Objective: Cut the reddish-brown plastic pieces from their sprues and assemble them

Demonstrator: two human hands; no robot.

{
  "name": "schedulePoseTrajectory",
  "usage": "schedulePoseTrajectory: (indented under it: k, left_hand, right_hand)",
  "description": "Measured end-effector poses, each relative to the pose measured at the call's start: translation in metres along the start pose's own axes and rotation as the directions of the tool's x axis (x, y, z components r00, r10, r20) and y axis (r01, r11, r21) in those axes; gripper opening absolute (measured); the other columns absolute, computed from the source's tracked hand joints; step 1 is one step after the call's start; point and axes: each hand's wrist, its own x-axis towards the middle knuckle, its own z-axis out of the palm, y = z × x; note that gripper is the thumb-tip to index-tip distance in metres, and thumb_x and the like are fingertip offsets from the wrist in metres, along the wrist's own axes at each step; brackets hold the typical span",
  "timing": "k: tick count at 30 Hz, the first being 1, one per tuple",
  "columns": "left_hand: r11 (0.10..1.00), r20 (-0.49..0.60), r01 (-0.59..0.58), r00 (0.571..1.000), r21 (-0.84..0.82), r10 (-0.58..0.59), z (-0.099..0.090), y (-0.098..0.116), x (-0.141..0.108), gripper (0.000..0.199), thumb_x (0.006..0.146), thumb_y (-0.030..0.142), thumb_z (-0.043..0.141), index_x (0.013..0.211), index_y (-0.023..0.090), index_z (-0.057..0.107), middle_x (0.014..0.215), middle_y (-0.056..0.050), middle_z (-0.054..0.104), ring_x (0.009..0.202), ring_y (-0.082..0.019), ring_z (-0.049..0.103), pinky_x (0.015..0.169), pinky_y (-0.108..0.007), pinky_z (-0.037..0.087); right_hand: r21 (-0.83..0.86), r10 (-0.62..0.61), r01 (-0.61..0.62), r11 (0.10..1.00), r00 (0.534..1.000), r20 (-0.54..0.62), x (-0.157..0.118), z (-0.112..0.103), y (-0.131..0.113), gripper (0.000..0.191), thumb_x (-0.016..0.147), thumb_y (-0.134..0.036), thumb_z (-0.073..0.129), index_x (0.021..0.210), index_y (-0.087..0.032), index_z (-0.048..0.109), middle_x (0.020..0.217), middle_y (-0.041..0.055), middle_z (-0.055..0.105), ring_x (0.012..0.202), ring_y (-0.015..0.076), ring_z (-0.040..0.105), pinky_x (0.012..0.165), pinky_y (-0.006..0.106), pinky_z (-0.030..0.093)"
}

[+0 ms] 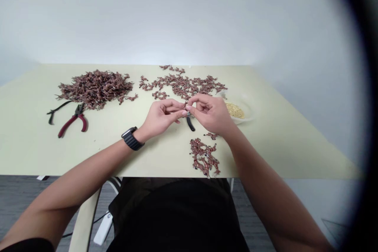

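Note:
My left hand [161,118] pinches a small brown animal figurine [185,104] between thumb and fingers, mostly covered by the fingertips. Against it, my right hand [211,112] is closed in a pinch; what lies between its fingertips is too small to make out. Just below the fingertips, a tool's black handle [190,124] shows on the table, its other end hidden by the hands. Close to my right wrist lies a single brown figurine [211,136], with a small group of figurines [203,156] by the table's front edge.
Beyond my hands is a loose spread of brown figurines [183,85]. A large heap of them [96,86] lies at left, with red-handled pliers [77,120] and a black tool [56,111] before it. A translucent bowl [250,118] at right contains tiny gold pieces [234,110].

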Motion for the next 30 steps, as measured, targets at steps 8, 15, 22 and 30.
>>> schedulePoseTrajectory:
  k: [8,15,22,30]
  left_hand:
    - [0.834,-0.069,-0.298,0.927,0.465,0.37,-0.003,-0.012,-0.001,0.025,0.093,0.039,0.082,0.108,0.019,0.08,0.104,-0.007,0.083,0.089,-0.017,0.08,0.07,-0.023,0.067]
    - [0.681,0.029,-0.438,0.852,0.587,0.523,-0.007,-0.009,-0.002,0.025,0.095,0.036,0.08,0.113,0.018,0.079,0.106,-0.007,0.084,0.083,-0.014,0.079,0.072,-0.023,0.067]
    - [0.978,-0.063,-0.132,0.988,0.165,0.144,0.0,0.001,-0.001,0.032,0.089,0.042,0.086,0.105,0.015,0.078,0.102,-0.011,0.082,0.088,-0.021,0.081,0.065,-0.026,0.069]
    - [0.986,-0.058,-0.106,0.992,0.128,0.114,0.003,0.0,-0.002,0.033,0.089,0.043,0.085,0.104,0.015,0.077,0.1,-0.01,0.082,0.091,-0.023,0.082,0.065,-0.027,0.069]
  right_hand:
    - [0.555,0.479,-0.486,0.676,0.861,0.17,0.003,0.013,0.0,0.033,0.076,-0.041,0.092,0.088,-0.016,0.074,0.07,-0.0013,0.059,0.047,0.0046,0.028,0.042,0.026,0.017]
    - [0.671,0.398,-0.626,0.398,0.777,0.488,0.008,0.004,0.004,0.03,0.072,-0.028,0.096,0.08,-0.015,0.07,0.058,-0.01,0.035,0.05,0.0039,0.015,0.041,0.022,0.012]
    - [0.595,0.374,-0.409,0.692,0.908,0.19,0.005,0.009,0.014,0.032,0.075,-0.04,0.096,0.091,-0.021,0.076,0.062,-0.0064,0.046,0.052,0.0067,0.027,0.046,0.025,0.018]
    - [0.304,0.247,-0.224,0.926,0.968,-0.037,0.0,0.013,-0.002,0.023,0.088,-0.039,0.084,0.084,-0.019,0.072,0.051,-0.0077,0.042,0.048,0.0074,0.031,0.049,0.027,0.024]
